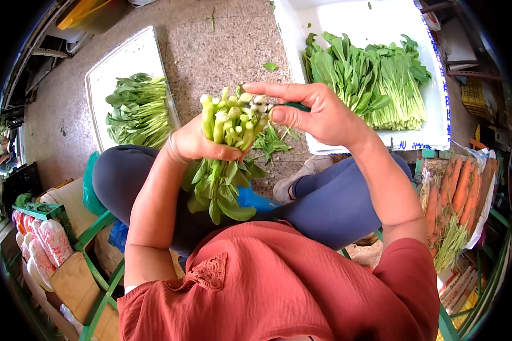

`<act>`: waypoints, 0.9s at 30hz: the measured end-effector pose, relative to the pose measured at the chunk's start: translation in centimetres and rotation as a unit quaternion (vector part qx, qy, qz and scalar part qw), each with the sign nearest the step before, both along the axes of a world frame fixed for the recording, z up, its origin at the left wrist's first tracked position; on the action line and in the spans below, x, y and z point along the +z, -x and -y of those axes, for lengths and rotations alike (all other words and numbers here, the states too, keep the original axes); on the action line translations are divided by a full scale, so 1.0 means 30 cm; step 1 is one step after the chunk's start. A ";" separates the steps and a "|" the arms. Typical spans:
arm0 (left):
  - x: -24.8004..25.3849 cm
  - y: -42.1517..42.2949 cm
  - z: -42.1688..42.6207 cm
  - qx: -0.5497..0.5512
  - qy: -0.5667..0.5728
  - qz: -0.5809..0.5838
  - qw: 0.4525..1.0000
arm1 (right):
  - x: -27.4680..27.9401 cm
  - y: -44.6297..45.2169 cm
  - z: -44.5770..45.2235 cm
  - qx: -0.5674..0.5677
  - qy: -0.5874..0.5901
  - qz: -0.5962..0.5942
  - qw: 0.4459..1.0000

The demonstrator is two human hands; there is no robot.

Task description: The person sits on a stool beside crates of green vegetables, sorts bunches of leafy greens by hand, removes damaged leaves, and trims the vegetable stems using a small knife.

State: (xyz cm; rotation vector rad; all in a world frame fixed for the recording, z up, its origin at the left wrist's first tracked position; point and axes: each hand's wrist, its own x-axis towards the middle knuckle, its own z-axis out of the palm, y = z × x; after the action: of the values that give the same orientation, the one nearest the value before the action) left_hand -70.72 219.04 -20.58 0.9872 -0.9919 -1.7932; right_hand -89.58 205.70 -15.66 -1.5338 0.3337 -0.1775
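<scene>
My left hand (196,142) is wrapped round a bunch of leafy greens (222,190). The bunch is upside down above my lap, its pale cut stems pointing up and its leaves hanging below. At the right side of the stem ends is my right hand (321,113), index finger stretched along their top and thumb bent in. Between its fingers shows a small knife with a dark green handle (296,106); its blade is blurred against the stems and partly hidden. Loose leaves (272,142) lie on the floor just beyond the bunch.
A white foam box (318,145) at upper right holds bundled greens (370,79). On the left, a white tray (99,85) carries another pile of greens (136,111). Bagged carrots (458,187) stand by my right side; white-and-red packages (45,244) sit at left.
</scene>
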 end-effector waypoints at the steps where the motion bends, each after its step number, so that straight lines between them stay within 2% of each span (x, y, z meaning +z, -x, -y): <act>1: -0.003 -0.001 0.000 -0.013 0.003 0.018 1.000 | -0.011 0.001 -0.004 0.007 0.035 0.019 0.999; 2: -0.004 0.000 -0.001 -0.015 0.001 0.018 1.000 | -0.018 0.002 -0.005 0.014 0.071 0.037 0.997; 6: 0.003 0.000 -0.003 -0.030 -0.002 0.033 0.999 | -0.002 0.015 0.022 0.074 0.041 -0.009 0.996; 10: 0.002 0.004 -0.002 -0.052 -0.031 0.012 0.998 | -0.013 0.025 0.024 0.065 0.078 -0.015 0.995; 13: 0.003 0.008 0.005 -0.057 -0.025 0.003 0.998 | -0.051 0.033 0.032 0.041 0.124 0.005 0.991; 16: -0.020 0.007 0.012 -0.060 -0.018 0.015 0.998 | -0.068 0.036 0.042 0.023 0.160 -0.048 0.986; 19: -0.026 0.003 0.005 -0.055 -0.007 0.021 0.998 | -0.085 0.033 0.047 -0.015 0.187 -0.045 0.981; 22: -0.005 0.002 0.001 -0.058 -0.033 0.012 0.998 | -0.086 0.026 0.068 -0.086 0.242 -0.119 0.959; 24: -0.011 0.004 0.003 -0.034 -0.018 -0.003 0.999 | -0.047 0.016 0.019 -0.111 0.176 0.037 0.977; 25: -0.014 0.007 0.007 -0.021 -0.004 0.007 1.000 | -0.021 0.020 0.002 -0.070 0.111 0.048 0.990; 27: -0.016 0.009 0.006 -0.006 -0.003 0.018 1.000 | 0.012 0.024 -0.026 -0.039 0.083 0.039 0.995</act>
State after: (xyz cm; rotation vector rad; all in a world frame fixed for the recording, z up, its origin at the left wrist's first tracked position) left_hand -70.98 218.86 -21.07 1.0229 -1.0161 -1.7952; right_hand -90.30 206.47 -15.29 -1.6738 0.3240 -0.3327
